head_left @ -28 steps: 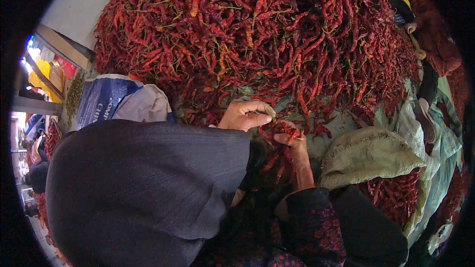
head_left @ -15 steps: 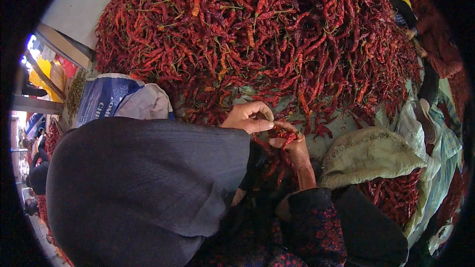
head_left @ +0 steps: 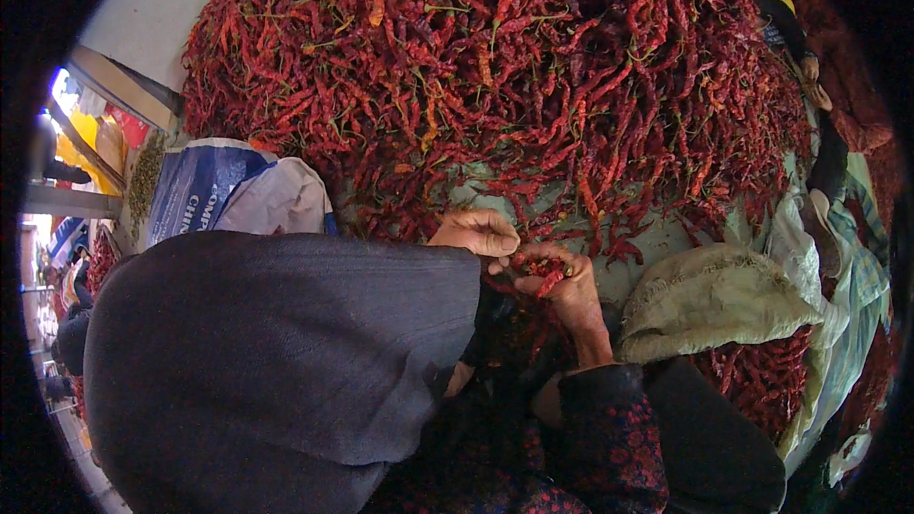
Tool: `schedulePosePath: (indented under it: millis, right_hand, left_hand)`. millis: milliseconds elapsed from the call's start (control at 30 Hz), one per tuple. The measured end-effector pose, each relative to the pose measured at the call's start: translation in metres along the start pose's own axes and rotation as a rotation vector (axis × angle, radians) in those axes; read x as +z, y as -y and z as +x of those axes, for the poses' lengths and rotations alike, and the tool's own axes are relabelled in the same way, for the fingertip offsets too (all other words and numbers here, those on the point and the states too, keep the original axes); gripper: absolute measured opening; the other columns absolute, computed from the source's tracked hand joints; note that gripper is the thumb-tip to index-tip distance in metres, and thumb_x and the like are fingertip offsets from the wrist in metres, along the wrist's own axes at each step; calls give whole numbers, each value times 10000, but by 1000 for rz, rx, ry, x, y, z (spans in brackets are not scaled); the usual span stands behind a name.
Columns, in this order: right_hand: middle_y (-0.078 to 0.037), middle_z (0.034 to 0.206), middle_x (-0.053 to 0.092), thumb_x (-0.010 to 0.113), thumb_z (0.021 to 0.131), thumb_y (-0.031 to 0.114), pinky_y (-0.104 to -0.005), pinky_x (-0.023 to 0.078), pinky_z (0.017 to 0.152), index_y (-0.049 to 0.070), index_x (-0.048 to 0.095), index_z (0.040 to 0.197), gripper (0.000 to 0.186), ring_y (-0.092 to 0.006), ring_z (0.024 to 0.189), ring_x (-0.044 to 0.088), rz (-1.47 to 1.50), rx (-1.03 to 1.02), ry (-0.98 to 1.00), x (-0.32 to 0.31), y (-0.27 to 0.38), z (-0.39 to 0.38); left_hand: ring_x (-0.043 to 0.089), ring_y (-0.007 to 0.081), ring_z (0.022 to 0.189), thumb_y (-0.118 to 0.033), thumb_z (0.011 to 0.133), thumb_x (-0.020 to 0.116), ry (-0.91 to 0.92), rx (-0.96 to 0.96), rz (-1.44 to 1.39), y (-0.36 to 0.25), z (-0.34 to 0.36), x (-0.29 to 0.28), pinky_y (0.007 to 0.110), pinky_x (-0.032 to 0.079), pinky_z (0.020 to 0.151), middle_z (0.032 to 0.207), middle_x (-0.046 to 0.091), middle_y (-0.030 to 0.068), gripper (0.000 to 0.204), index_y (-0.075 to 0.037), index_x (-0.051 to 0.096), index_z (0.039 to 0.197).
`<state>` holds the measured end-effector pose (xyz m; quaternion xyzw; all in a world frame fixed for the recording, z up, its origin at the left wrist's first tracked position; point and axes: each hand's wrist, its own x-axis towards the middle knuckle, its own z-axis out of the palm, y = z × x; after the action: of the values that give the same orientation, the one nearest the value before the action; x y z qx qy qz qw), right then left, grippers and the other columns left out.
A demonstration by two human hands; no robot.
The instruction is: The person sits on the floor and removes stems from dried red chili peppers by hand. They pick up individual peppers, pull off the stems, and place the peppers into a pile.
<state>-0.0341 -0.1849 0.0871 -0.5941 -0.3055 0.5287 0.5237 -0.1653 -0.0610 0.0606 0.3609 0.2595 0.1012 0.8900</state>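
Observation:
My right hand (head_left: 562,286) is closed round a small bunch of dried red chillies (head_left: 546,281), with more dangling below it in shadow. My left hand (head_left: 479,233) is just above and left of it, finger and thumb pinched together by the bunch; what is between the tips is too small to make out. Both are in front of a large heap of long, wrinkled dried chillies (head_left: 495,57), some with green stems, spread onto a pale greenish surface (head_left: 636,271). Dark grey cloth (head_left: 276,352) fills the lower left and hides part of my left arm.
A blue-and-white sack (head_left: 209,186) lies at left, beside a wooden board (head_left: 124,81). At right an olive woven sack (head_left: 714,300) is folded over more chillies (head_left: 747,381), beside crumpled sheeting (head_left: 847,257). Part of another person (head_left: 71,333) shows at the far left edge.
My left thumb and forefinger have drawn closer together and moved slightly left. My right hand has shifted a little, its fingers bending more round the bunch.

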Motion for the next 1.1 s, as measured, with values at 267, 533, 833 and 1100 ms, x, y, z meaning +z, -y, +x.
schedulePosePath:
  millis: [267,533,833,1100]
  right_hand:
    - [-29,819,608,641,592,-44,-229,429,704,17,602,846,264,-99,765,547,-67,6,81,2,14,-3]
    - [-25,786,605,684,621,19,-225,431,671,7,610,841,232,-105,713,542,195,118,-72,7,-2,2]
    - [-13,733,598,706,598,80,-216,415,627,22,619,837,261,-99,658,532,179,251,-156,-5,-8,3]
    - [-39,732,597,678,604,52,-234,432,599,3,611,831,241,-116,640,543,203,275,-104,-3,-12,7]
  left_hand:
    - [535,139,563,-82,762,606,85,-47,-197,3,-8,-4,266,423,465,684,534,49,82,-29,553,795]
    - [549,133,602,-108,795,555,-25,51,5,-11,-7,0,243,440,487,753,568,41,62,-53,554,824]
    - [537,204,771,-73,720,590,136,789,1174,-36,-1,15,291,433,699,812,563,63,147,-55,584,866]
    - [522,233,716,-94,696,571,176,808,1473,-26,-4,10,333,450,623,710,542,54,133,-82,551,826]
